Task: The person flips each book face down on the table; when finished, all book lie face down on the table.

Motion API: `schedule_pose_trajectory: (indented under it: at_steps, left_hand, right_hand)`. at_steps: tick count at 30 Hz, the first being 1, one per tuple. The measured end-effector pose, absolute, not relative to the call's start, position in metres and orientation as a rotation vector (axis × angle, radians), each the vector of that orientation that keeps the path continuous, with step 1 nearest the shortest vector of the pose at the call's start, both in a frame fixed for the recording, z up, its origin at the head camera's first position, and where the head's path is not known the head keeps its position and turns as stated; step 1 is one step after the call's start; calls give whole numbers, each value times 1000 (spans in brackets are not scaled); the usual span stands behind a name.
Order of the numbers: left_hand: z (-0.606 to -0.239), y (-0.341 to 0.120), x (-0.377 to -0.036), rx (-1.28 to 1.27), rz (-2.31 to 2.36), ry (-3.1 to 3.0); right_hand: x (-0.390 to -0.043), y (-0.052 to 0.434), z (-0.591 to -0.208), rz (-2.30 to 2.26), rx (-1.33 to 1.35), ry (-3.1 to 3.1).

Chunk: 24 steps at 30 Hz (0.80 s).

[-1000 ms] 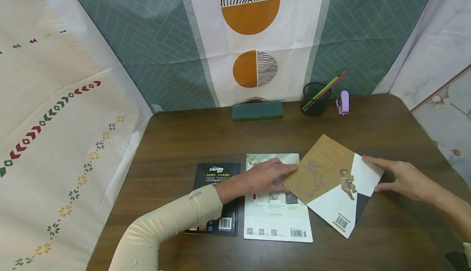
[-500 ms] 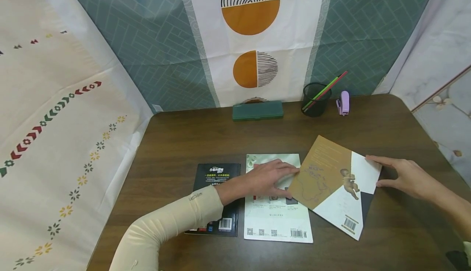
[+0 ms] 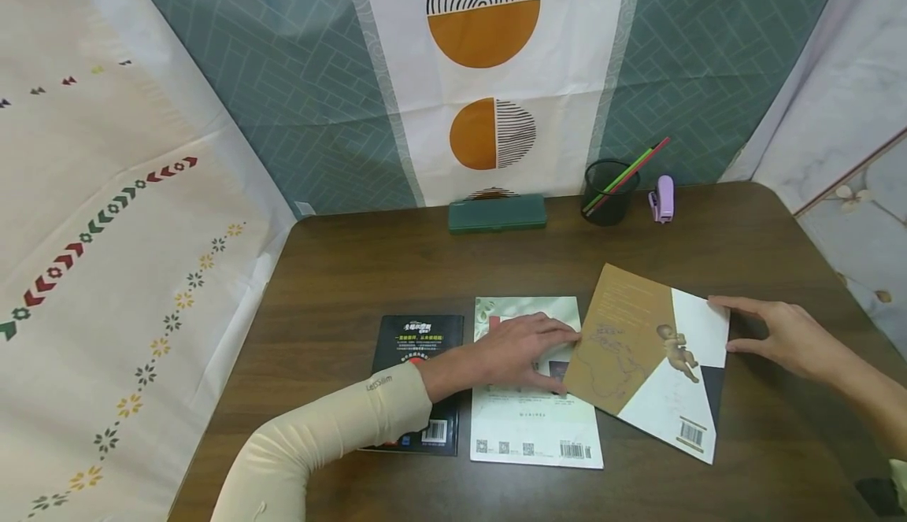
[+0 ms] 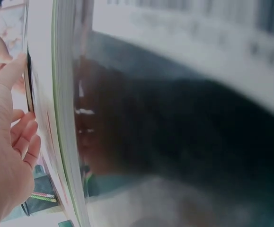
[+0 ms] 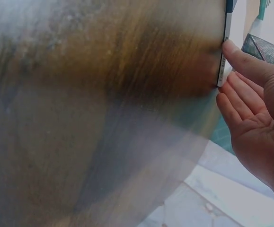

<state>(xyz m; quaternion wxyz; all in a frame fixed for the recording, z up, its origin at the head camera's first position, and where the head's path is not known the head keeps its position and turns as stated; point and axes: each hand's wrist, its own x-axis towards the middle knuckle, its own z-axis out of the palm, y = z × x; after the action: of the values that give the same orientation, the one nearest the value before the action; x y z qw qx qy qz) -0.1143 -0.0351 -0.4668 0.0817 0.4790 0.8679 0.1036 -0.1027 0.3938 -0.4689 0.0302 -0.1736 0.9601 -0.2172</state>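
Now both hands square up the brown-and-white book [image 3: 648, 360], lower right of centre: left hand [image 3: 520, 349] and right hand [image 3: 779, 337], fingers straight, press its edges; next, align it beside the pale green book [image 3: 527, 427].

Left hand [image 3: 520, 349] lies flat, fingers straight; right hand [image 3: 782, 337] open, fingers extended, both forearms reaching inward.
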Motion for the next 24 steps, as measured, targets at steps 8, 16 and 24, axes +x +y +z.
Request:
schedule_pose_trajectory:
  at_steps: [8, 16, 24]
  left_hand:
    - [-469, -34, -109, 1504, 290, 2614]
    - [-468, -28, -103, 1510, 266, 2657]
    - [-471, -21, -97, 1500, 248, 2689]
  right_hand:
    - [-105, 395, -470, -665, -600, 3021]
    - [-108, 395, -470, -659, -594, 3021]
    - [-111, 394, -469, -656, -573, 3006]
